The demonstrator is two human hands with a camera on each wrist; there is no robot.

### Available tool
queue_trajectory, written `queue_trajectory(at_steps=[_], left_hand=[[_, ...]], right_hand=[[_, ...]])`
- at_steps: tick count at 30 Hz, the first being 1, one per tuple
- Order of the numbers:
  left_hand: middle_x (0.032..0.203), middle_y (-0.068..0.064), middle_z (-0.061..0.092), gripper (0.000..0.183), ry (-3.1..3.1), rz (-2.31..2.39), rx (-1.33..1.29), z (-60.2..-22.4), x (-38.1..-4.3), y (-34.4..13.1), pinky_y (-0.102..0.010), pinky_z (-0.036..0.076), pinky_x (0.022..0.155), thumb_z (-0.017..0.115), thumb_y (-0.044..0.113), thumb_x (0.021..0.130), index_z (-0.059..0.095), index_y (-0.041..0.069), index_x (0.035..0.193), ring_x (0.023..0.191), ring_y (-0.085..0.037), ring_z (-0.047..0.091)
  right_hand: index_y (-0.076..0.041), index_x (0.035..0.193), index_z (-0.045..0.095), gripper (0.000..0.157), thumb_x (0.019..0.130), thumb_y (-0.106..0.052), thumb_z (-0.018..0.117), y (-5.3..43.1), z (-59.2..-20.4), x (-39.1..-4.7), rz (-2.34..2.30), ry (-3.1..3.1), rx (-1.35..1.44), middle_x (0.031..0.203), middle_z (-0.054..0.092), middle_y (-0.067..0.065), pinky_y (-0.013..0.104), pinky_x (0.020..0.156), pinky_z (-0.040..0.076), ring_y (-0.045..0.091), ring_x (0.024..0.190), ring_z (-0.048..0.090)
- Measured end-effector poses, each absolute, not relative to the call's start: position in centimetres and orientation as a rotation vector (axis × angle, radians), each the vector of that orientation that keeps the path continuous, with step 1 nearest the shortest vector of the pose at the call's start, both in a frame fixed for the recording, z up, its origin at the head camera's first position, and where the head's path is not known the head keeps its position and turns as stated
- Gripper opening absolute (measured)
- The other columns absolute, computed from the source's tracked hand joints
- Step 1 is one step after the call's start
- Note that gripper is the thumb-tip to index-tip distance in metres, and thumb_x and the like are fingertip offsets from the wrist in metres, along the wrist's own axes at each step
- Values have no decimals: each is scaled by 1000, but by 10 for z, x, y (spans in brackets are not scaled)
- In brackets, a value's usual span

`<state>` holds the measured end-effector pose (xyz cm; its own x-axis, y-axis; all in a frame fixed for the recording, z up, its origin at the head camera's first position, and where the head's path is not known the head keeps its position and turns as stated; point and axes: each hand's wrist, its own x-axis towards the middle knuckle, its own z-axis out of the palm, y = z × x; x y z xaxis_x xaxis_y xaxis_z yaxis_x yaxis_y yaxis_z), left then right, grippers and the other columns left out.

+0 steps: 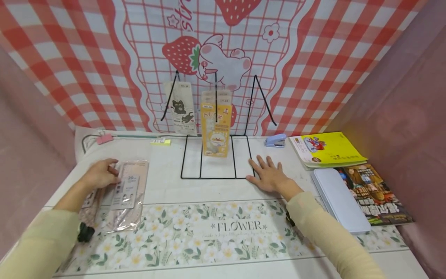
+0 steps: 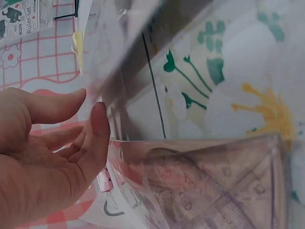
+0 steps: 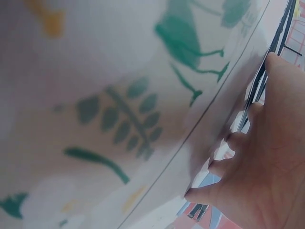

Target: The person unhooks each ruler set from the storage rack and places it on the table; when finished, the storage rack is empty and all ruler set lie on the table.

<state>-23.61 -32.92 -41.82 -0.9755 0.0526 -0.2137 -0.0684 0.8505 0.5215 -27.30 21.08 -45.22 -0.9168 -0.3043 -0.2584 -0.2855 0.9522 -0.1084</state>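
A white, flower-banded tabletop (image 1: 167, 188) bears a black wire rack (image 1: 223, 178), lilac stapler (image 1: 276, 141), yellow-covered book (image 1: 332, 149) and dark printed magazine (image 1: 378, 199).

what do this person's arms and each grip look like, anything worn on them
The left sleeve and right sleeve are plain pale yellow-green, ending before the wrist. A small black fitting shows beside each, too little visible to identify. The left grip and right grip are bare and ungloved.

Upper pkt (image 2: 116, 45) blurred, L-wrist view; L sleeve (image 1: 45, 242) cropped
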Motion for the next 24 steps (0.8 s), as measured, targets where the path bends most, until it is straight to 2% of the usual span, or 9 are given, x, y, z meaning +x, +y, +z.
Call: queue_trajectory(at_steps=[3, 6, 10, 12, 14, 16, 19, 24], left_hand=[[108, -35, 61, 73, 2795, 836, -31, -418, -237, -330, -33, 59, 69, 66, 3, 79, 30, -21, 138, 82, -27, 66], [107, -34, 62, 69, 2820, 806, -32, -415, -239, -328, -26, 53, 65, 65, 5, 79, 32, -20, 135, 79, -22, 65], [111, -33, 60, 64, 2851, 804, -53, -406, -247, -318, -24, 51, 61, 60, 8, 84, 33, -16, 137, 73, -18, 65], [115, -33, 58, 63, 2865, 850, -42, -400, -253, -309, -27, 54, 61, 58, 11, 88, 32, -13, 140, 75, -23, 68], [123, -33, 56, 63, 2887, 915, -14, -393, -261, -297, -35, 58, 68, 58, 16, 92, 31, -8, 144, 87, -32, 69], [132, -32, 52, 65, 2894, 1010, 18, -386, -269, -284, -45, 58, 80, 57, 21, 95, 28, -4, 148, 106, -40, 64], [143, -29, 45, 69, 2897, 1154, 41, -377, -285, -262, -57, 50, 99, 57, 24, 97, 23, 2, 152, 128, -45, 49], [148, -25, 40, 71, 2918, 1378, 21, -368, -313, -229, -56, 44, 108, 60, 22, 95, 22, 6, 153, 136, -42, 43]], right_hand=[[-30, 156, 8, 75, 95, -68, 29, 211, -453, -273, -94, 2829, -436, 166, 3, 9, 77, 114, 8, 45, 150, 2], [-30, 156, 8, 75, 95, -69, 29, 210, -452, -273, -94, 2821, -433, 166, 2, 9, 77, 114, 8, 45, 151, 1], [-31, 156, 7, 75, 95, -69, 29, 211, -452, -274, -93, 2819, -426, 166, 1, 8, 77, 114, 8, 44, 151, 1], [-31, 156, 8, 75, 95, -69, 29, 211, -452, -273, -90, 2820, -424, 166, 1, 8, 77, 114, 8, 44, 151, 1], [-31, 156, 8, 75, 95, -69, 29, 211, -452, -273, -87, 2822, -423, 166, 2, 8, 77, 115, 8, 44, 151, 2], [-31, 156, 8, 75, 95, -69, 29, 210, -451, -273, -87, 2824, -427, 166, 2, 8, 77, 115, 8, 44, 151, 2], [-31, 156, 8, 75, 94, -69, 29, 210, -451, -273, -89, 2824, -431, 166, 2, 9, 77, 114, 8, 45, 151, 2], [-30, 156, 8, 75, 95, -68, 29, 210, -450, -273, -90, 2824, -426, 166, 2, 9, 77, 115, 8, 45, 151, 2]])
